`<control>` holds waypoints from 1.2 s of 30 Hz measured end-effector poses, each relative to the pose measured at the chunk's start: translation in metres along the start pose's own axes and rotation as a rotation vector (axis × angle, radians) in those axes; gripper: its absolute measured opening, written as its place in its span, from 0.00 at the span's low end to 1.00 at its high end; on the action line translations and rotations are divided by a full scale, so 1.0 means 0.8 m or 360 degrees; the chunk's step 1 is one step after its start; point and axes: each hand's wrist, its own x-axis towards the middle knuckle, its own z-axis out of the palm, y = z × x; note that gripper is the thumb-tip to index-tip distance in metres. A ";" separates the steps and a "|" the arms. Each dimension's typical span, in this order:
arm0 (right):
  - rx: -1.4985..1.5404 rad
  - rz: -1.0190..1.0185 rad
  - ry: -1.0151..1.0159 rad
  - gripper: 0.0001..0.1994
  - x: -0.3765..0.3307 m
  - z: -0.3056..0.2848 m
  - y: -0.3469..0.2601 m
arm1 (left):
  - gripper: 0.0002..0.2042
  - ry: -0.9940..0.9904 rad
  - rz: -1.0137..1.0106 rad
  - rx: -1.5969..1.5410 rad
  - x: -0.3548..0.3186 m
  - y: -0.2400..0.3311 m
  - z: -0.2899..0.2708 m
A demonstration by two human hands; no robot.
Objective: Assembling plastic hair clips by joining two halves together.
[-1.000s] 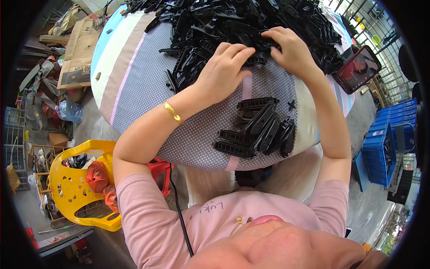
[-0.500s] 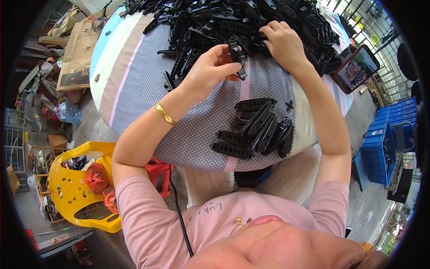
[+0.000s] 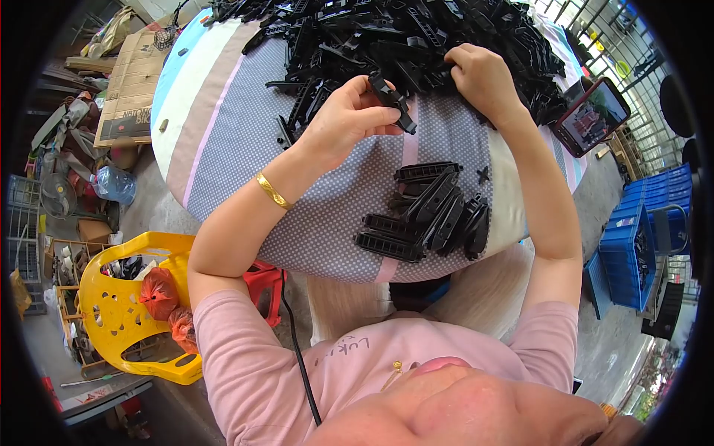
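Observation:
My left hand (image 3: 343, 117) pinches a long black plastic part (image 3: 392, 104) between thumb and fingers, tilted above the near edge of the heap. My right hand (image 3: 485, 83) is at the heap's right front, its fingers curled down among the parts; what they grip is hidden. The heap of black plastic parts (image 3: 364, 37) covers the far side of the cloth-covered table (image 3: 297, 223). Closer to me lies a small group of similar slotted black parts (image 3: 428, 212), some stacked across each other. A small black cross-shaped piece (image 3: 483, 175) rests just beyond them.
A phone (image 3: 593, 117) stands tilted at the table's right edge. To my left are a yellow plastic chair (image 3: 111, 297) with red bags and a red stool (image 3: 269, 293). Blue crates (image 3: 628, 253) stand at the right. A black cable (image 3: 297, 349) hangs in front of me.
The part in my left hand has tilted further, its lower end swinging right. My right hand has shifted slightly right and down along the heap.

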 end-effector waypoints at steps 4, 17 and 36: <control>0.0166 0.0053 0.0181 0.09 -0.001 -0.016 0.024 | 0.14 0.0015 0.0006 0.0013 -0.001 0.001 -0.002; 0.0849 0.0228 0.0311 0.12 -0.009 -0.051 -0.023 | 0.16 0.0149 0.0195 0.0025 0.001 -0.006 0.002; 0.1306 0.0395 -0.0070 0.14 -0.024 -0.040 -0.094 | 0.18 0.0305 0.0530 0.0639 -0.009 0.010 0.003</control>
